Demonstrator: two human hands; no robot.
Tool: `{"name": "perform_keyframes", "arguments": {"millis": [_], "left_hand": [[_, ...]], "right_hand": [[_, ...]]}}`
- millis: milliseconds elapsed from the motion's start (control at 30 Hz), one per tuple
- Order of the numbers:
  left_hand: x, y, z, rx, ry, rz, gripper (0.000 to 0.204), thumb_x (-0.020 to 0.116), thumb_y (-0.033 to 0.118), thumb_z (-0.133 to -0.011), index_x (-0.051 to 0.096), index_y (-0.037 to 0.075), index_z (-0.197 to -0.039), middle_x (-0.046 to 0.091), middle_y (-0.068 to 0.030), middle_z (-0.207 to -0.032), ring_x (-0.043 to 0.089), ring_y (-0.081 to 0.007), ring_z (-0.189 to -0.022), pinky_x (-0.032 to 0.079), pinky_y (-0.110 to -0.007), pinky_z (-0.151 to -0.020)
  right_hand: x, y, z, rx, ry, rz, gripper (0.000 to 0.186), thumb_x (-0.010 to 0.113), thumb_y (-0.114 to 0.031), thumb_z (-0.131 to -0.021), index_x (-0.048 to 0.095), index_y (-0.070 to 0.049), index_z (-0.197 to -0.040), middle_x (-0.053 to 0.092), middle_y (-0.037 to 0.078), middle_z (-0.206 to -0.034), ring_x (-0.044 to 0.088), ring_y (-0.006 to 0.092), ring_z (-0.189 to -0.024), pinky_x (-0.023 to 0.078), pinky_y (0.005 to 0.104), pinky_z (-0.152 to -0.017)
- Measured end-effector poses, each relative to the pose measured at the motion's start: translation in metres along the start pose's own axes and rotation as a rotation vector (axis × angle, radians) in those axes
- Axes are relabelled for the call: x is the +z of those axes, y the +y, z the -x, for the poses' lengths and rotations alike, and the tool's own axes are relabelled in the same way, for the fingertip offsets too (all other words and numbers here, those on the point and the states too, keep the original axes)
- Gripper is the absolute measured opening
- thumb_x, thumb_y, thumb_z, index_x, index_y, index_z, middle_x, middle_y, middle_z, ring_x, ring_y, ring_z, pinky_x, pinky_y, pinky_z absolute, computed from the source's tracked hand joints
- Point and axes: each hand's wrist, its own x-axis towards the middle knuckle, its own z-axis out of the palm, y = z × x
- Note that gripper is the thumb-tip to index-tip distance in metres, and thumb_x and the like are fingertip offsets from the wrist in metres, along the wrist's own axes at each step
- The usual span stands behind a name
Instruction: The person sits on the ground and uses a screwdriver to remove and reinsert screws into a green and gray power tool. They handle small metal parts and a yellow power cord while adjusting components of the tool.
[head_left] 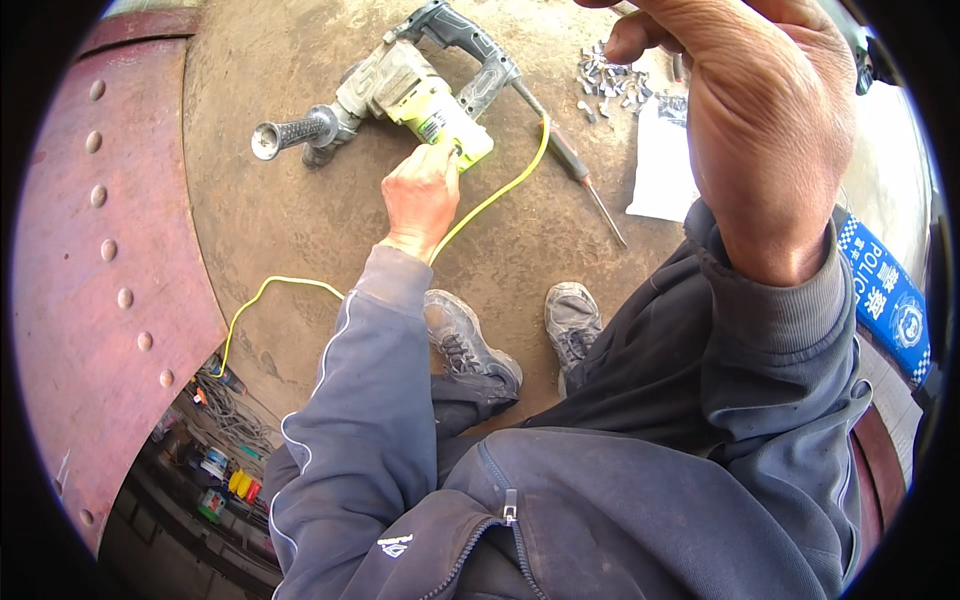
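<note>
A rotary hammer (405, 90) with a worn grey body and yellow-green motor housing lies on the brown floor in front of me. My left hand (420, 195) is closed against the near end of that housing, its fingertips largely hidden from sight. My right hand (765, 130) is raised close to the camera at the upper right. Its thumb is bent, while the frame's top edge cuts off most fingers, so what they hold, if anything, is out of view. Beside the hammer lies a screwdriver (578, 165) with its shaft pointing toward my feet.
A yellow-green power cord (500, 190) runs from the hammer to the lower left. Several small grey pieces (605, 80) lie scattered near a white bag (660, 170). A riveted reddish metal panel (150, 220) stands at left, a blue sign (890, 290) at right. My shoes (465, 335) are below.
</note>
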Motion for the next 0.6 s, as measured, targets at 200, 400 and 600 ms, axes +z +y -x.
{"name": "perform_keyframes", "arguments": {"millis": [200, 400, 600], "left_hand": [[-0.004, 0.001, -0.003, 0.028, -0.068, -0.033, 0.014, 0.078, 0.013, -0.095, 0.078, 0.012, -0.109, 0.078, -0.0086, -0.096, 0.077, -0.0314, -0.086, 0.061, -0.042, -0.075], [-0.011, -0.006, -0.005, 0.092, -0.036, 0.019, 0.014, 0.078, 0.014, -0.093, 0.075, 0.014, -0.106, 0.072, -0.0071, -0.091, 0.074, -0.0314, -0.083, 0.06, -0.044, -0.073], [-0.018, -0.012, -0.013, 0.179, -0.148, 0.056, 0.018, 0.077, 0.014, -0.093, 0.074, 0.014, -0.11, 0.073, -0.0074, -0.091, 0.074, -0.0312, -0.084, 0.061, -0.045, -0.073]], "right_hand": [[0.001, 0.0, 0.001, 0.008, -0.001, -0.003, 0.02, 0.077, 0.0, -0.097, 0.075, 0.01, -0.114, 0.078, 0.011, -0.096, 0.073, 0.0133, -0.081, 0.057, 0.0235, -0.064], [-0.003, 0.006, 0.0, 0.005, -0.008, -0.064, 0.019, 0.077, 0.0, -0.097, 0.076, 0.009, -0.114, 0.078, 0.01, -0.096, 0.073, 0.0124, -0.08, 0.057, 0.0228, -0.064], [-0.001, -0.005, 0.003, -0.002, -0.011, 0.008, 0.018, 0.077, 0.0, -0.098, 0.076, 0.009, -0.114, 0.078, 0.01, -0.096, 0.073, 0.0122, -0.08, 0.057, 0.0231, -0.064]]}}
